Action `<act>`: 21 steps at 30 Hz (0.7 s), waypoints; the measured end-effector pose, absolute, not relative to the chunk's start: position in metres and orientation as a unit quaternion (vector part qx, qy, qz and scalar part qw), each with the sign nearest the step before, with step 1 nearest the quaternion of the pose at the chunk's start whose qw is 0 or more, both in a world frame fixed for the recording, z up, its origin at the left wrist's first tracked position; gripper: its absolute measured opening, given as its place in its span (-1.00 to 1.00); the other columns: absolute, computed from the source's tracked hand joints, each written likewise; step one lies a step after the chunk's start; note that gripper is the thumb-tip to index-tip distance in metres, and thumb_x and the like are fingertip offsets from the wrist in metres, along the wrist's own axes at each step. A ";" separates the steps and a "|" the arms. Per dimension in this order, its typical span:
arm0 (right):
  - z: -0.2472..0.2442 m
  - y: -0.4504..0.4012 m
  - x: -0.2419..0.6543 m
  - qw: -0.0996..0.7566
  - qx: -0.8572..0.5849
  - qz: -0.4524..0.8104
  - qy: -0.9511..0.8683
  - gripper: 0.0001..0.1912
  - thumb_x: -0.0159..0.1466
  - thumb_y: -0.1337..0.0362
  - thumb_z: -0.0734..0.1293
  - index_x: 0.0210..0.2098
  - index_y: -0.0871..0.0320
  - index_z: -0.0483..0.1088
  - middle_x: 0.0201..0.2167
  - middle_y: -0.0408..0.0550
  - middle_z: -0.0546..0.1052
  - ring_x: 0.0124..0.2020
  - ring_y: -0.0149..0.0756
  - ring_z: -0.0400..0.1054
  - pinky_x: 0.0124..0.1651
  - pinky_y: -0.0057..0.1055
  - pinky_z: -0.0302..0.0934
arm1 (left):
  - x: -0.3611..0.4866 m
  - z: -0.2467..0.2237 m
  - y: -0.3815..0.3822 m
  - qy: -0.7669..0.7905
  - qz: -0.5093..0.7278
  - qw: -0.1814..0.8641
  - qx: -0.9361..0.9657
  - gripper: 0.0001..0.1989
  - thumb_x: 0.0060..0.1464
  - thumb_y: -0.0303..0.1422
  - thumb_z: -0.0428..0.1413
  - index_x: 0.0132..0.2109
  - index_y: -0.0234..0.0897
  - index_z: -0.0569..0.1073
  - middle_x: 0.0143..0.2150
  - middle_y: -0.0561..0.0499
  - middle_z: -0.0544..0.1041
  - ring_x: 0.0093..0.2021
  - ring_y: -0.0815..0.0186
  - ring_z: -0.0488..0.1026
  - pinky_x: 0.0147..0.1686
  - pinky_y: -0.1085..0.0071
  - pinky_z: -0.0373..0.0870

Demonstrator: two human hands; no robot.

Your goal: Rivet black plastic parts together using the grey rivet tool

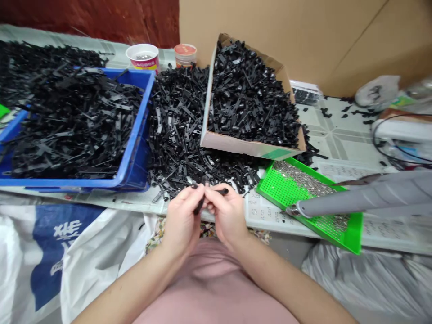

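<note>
My left hand (184, 211) and my right hand (227, 211) meet over the table's front edge, fingertips close together. The left fingers are closed on a small black plastic part (199, 206) that slants downward. Between my right thumb and fingers is another black plastic part (222, 191), its rounded end sticking out to the right. Whether the two parts are joined is hidden by my fingers. Just beyond my hands lies a loose heap of black plastic parts (182, 130).
A blue crate (135, 166) of black parts stands left, a cardboard box (243, 145) of them behind. At right, a grey electric screwdriver (337, 202) overhangs a green tray (354, 234) of small metal pieces. A paper tub (148, 63) and a lidded cup (185, 54) stand at the back.
</note>
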State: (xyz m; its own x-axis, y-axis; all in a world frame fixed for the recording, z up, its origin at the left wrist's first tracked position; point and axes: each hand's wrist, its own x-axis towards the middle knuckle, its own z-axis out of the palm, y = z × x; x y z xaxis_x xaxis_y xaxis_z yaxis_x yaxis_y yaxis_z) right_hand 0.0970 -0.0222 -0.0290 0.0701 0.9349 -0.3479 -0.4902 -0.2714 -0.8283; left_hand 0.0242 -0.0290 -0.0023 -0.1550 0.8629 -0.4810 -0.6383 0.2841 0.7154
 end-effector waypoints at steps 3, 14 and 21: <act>-0.033 -0.029 0.113 0.506 -0.489 0.620 -0.348 -0.78 0.06 0.22 0.41 -0.49 0.19 0.30 -0.59 -0.21 0.37 -0.58 -0.51 0.18 -0.50 -0.54 0.11 | 0.017 -0.005 -0.027 0.519 0.573 0.624 0.113 -0.86 -0.12 -0.36 0.26 -0.50 -0.34 0.49 -0.56 0.12 0.42 -0.57 0.55 0.25 -0.55 0.64 0.18; -0.034 0.000 0.179 0.112 -0.680 0.177 -0.702 -0.73 0.18 0.46 0.20 -0.13 0.23 0.39 -0.33 0.09 0.48 -0.33 -0.18 0.39 -0.29 -0.35 0.22 | 0.019 -0.030 -0.024 0.569 0.340 0.665 0.343 -0.81 -0.13 -0.30 0.24 -0.51 -0.36 0.49 -0.56 0.04 0.47 -0.56 0.45 0.30 -0.51 0.52 0.21; -0.006 0.003 0.197 0.285 -0.558 0.537 -0.564 -0.78 0.18 0.29 0.26 -0.17 0.20 0.35 -0.56 -0.16 0.45 -0.59 -0.42 0.36 -0.50 -0.52 0.26 | 0.020 -0.018 -0.017 0.506 0.308 0.651 0.475 -0.78 -0.04 -0.26 0.16 -0.49 -0.34 0.50 -0.55 0.06 0.39 -0.50 0.40 0.24 -0.47 0.48 0.17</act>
State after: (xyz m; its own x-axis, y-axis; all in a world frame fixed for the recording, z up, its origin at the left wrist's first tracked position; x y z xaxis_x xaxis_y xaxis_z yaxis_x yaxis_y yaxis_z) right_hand 0.1971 0.0028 -0.0058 -0.2149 0.9360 -0.2789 0.3243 -0.2010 -0.9244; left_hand 0.0198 -0.0174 -0.0178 0.2973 0.8818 -0.3661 0.0796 0.3592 0.9299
